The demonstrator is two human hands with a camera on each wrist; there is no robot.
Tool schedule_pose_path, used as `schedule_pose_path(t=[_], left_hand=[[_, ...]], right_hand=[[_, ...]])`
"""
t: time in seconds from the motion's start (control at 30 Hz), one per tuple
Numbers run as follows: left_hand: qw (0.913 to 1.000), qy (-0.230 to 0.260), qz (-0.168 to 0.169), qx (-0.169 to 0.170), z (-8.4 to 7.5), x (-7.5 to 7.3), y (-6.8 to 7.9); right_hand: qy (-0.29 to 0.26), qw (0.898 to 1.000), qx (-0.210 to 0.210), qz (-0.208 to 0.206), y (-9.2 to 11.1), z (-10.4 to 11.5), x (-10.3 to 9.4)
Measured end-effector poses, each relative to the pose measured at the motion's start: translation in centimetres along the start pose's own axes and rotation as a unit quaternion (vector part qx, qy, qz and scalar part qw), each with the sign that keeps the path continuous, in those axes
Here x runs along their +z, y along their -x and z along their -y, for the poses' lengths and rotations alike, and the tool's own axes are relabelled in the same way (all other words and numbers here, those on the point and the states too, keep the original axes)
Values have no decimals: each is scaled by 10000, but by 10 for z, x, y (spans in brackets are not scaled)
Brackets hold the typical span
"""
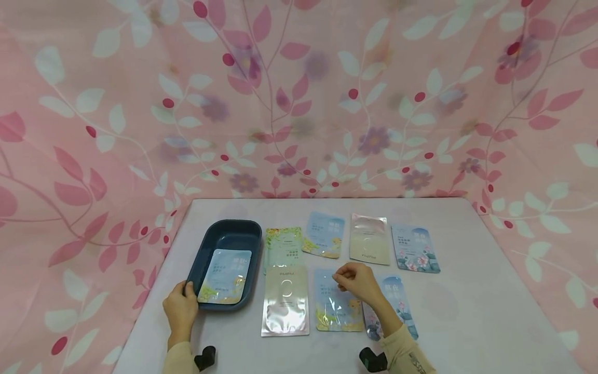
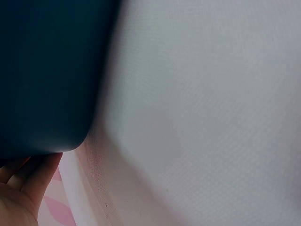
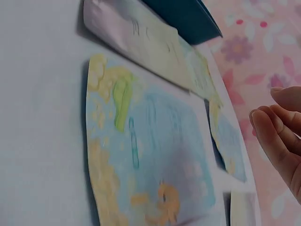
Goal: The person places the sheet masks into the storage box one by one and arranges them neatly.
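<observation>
At the left, my left hand (image 1: 181, 310) grips the lower left rim of a dark blue tray (image 1: 226, 226), thumb over the edge; the left wrist view shows its fingers (image 2: 41, 176) under the tray's outside. A light blue sachet (image 1: 225, 276) lies inside the tray. My right hand (image 1: 358, 283) hovers over another light blue sachet (image 1: 340, 314) with a yellow lower edge, its fingers loosely bent and holding nothing. In the right wrist view that sachet (image 3: 150, 141) lies flat, apart from the fingers. Partly under the right forearm is a blue lotus-printed sachet (image 1: 397, 296).
A silver-gold sachet (image 1: 285, 306) overlaps a green one (image 1: 284, 244) beside the tray. Behind lie a light blue sachet (image 1: 324, 234), a beige-silver one (image 1: 369, 239) and a lotus-printed one (image 1: 416, 249). A floral curtain (image 1: 299, 104) hangs behind the white table (image 1: 486, 301).
</observation>
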State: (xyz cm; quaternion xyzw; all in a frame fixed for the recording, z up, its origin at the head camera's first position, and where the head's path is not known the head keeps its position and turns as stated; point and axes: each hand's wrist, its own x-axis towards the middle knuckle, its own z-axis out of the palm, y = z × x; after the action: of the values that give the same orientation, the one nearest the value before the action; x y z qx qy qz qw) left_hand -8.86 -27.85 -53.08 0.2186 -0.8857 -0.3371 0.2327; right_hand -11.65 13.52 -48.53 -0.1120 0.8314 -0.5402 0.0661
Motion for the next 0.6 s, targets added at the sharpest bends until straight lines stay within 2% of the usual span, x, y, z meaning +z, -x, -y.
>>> schedule_pose_path(t=[0.27,0.6], left_hand=[[10000,-9,-18,-5,0,0,1],[10000,-13,-38,23,-1,0,1]], right_hand=[[-33,9993,240,-291,21,-19,-27],[306,9895,1099,-891,40,-39,-46]])
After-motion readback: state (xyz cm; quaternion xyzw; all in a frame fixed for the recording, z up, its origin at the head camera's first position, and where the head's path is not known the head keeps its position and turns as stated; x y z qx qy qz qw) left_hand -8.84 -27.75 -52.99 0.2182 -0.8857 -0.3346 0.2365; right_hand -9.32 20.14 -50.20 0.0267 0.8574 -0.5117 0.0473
